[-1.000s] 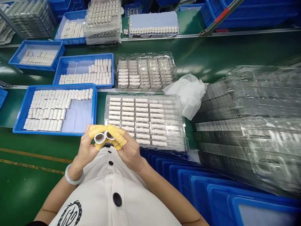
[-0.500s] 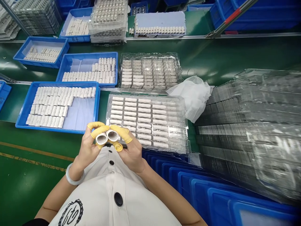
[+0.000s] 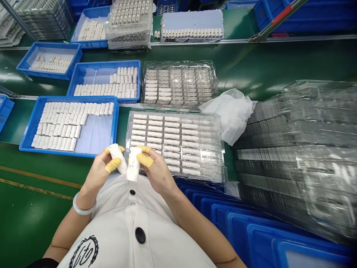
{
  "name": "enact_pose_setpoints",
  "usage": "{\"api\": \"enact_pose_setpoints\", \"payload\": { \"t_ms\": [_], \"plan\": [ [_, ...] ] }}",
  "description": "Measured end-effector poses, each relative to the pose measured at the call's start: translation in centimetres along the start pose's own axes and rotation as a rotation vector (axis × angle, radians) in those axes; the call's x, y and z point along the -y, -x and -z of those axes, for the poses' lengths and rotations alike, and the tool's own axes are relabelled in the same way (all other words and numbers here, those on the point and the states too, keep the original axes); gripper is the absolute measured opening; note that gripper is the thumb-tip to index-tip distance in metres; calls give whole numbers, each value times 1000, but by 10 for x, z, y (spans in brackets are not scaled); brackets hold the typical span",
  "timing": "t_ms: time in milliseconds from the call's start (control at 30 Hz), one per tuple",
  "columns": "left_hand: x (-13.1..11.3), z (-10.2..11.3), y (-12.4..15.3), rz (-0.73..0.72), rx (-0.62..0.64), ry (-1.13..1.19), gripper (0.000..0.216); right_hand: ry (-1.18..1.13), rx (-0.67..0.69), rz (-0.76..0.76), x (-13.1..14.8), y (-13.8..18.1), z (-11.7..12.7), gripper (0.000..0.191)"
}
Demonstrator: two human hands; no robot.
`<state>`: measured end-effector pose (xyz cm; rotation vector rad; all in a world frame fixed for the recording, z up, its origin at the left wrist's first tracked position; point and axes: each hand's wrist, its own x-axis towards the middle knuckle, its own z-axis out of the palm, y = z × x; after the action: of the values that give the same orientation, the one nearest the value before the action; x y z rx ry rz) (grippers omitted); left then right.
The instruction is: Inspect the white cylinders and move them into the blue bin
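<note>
From my far seat on the head camera, I look down past a white shirt point(image 3: 111, 227) at two hands, each pinching one short white tube. The left hand point(image 3: 99, 169) has thumb and fingers closed on a leaning tube point(image 3: 119, 160), its top tipped outward; the right hand point(image 3: 157, 171) grips a straighter tube point(image 3: 133, 169) by its upper side, with small dark holes showing in the wall. Their lower ends come very near each other, and I cannot tell whether they touch. Yellow covers point(image 3: 145, 160) sheathe the gripping fingertips.

I judge both tubes light and stiff, perhaps ceramic, so apt to chip if knocked together or dropped. Smooth walls might slip on skin; the covers should help. I would hold them round the outer wall, thumb against fingers, clear of the rims, without squeezing hard.

Both are held up near the front edge of the counter point(image 3: 122, 128), between a blue tray point(image 3: 67, 153) of similar tubes on the left and a clear tray point(image 3: 211, 169) of slim white pieces point(image 3: 190, 158) on the right
</note>
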<state>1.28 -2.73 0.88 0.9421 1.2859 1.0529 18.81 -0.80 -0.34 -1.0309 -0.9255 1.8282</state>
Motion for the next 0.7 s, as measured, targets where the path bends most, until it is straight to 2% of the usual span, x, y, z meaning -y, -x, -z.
{"api": "enact_pose_setpoints", "payload": {
  "t_ms": [100,167,267,333,500,700],
  "plan": [
    [-1,-5,-4,238,27,372,41,-289,44,-234,4,-6,2,23],
    [-1,-11,-8,378,50,564,34,-475,44,-344,5,-10,3,18],
    [-3,-19,-11,506,16,722,24,-765,12,-476,5,-12,3,16],
    [-5,-22,-12,574,-16,807,28,-897,21,-530,4,-12,5,18],
    [-10,-25,-11,663,-28,1030,41,-1039,91,-546,2,-9,9,19],
    [-10,-24,-12,687,-61,1054,42,-1050,34,-590,2,-11,7,28]
  ]
}}
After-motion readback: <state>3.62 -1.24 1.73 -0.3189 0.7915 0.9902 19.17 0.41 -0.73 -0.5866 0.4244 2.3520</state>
